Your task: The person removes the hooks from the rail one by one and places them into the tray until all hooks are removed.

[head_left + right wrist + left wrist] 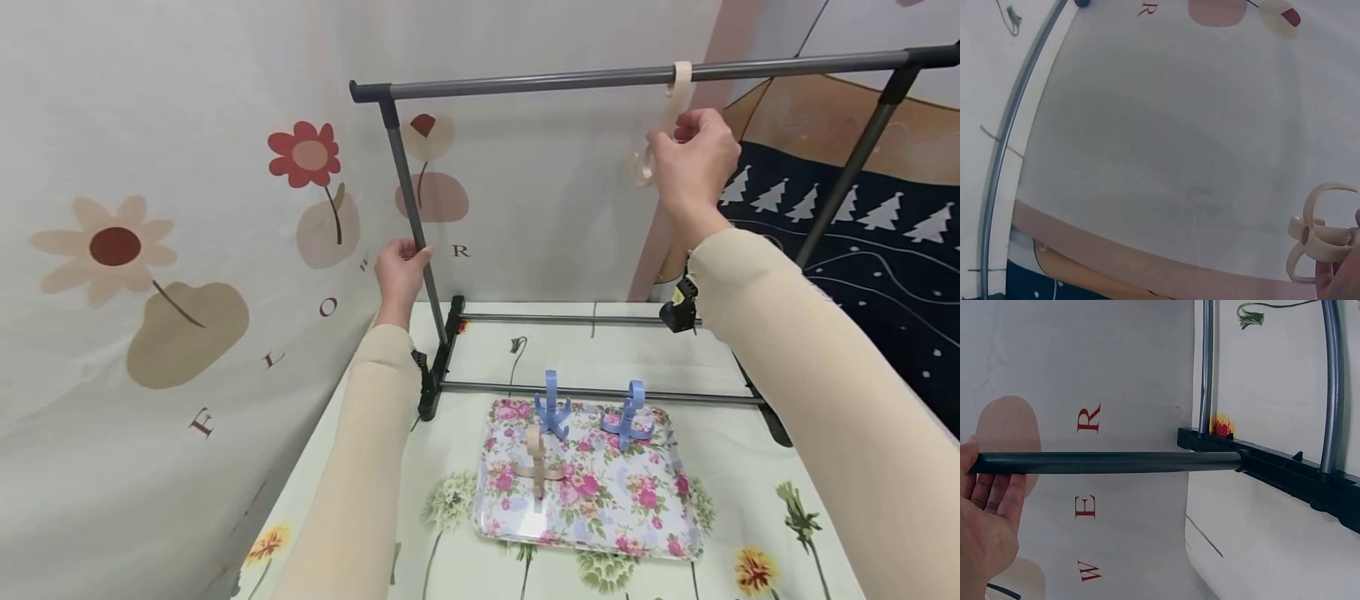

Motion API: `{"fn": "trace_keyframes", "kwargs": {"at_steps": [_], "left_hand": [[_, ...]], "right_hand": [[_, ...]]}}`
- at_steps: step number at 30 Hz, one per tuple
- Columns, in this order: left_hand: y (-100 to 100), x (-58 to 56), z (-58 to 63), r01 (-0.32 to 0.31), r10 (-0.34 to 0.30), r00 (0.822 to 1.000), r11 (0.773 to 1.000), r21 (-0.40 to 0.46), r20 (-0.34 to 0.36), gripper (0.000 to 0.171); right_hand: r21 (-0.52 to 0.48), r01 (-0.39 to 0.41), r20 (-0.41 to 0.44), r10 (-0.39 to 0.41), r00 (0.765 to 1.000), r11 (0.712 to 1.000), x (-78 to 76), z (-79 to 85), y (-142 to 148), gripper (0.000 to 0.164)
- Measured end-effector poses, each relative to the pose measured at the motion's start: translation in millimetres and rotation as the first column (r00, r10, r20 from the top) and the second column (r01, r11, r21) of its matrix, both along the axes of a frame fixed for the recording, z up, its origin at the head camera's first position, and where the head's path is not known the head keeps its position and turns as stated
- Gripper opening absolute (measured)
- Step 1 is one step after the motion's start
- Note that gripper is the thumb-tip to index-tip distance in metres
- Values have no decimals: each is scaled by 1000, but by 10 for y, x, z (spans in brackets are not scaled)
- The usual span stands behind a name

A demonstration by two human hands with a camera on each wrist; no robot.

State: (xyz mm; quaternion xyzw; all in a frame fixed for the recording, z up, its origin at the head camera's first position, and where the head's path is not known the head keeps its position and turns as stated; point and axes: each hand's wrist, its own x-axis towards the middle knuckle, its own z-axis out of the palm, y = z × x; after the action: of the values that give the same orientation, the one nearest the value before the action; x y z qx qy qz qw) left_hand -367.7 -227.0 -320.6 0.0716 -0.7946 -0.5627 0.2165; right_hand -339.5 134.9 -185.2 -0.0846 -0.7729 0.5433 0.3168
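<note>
My right hand (696, 162) pinches a beige multi-prong hook (681, 83) whose curved top sits over the top bar (525, 83) of a dark metal rack. In the right wrist view the prongs of that hook (1310, 240) spread out beyond the fingers. On the left, my left hand (400, 271) grips the rack's slanted side post (408, 183), its fingers and thumb around the tube. A floral tray (607, 500) lies on the table in front of the rack. On it are a beige hook (537, 467) and two blue hooks (552, 408), (630, 421).
The rack's lower rails (600, 392) run just behind the tray, joined to black feet (442, 358). A flower-printed cloth (442, 550) covers the table. Printed curtains (187, 167) hang at the left and behind, with a dark tree-patterned cloth (862, 250) at the right.
</note>
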Motion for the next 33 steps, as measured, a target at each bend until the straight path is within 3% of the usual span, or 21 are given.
{"fn": "trace_keyframes", "kwargs": {"at_steps": [16, 33], "left_hand": [[32, 9, 3, 10, -10, 1000, 1000, -10, -27, 26], [24, -29, -8, 21, -21, 1000, 1000, -15, -12, 26]], "right_hand": [[9, 30, -9, -30, 1000, 1000, -13, -23, 85, 32], [49, 43, -62, -40, 997, 998, 62, 261, 128, 31]]}}
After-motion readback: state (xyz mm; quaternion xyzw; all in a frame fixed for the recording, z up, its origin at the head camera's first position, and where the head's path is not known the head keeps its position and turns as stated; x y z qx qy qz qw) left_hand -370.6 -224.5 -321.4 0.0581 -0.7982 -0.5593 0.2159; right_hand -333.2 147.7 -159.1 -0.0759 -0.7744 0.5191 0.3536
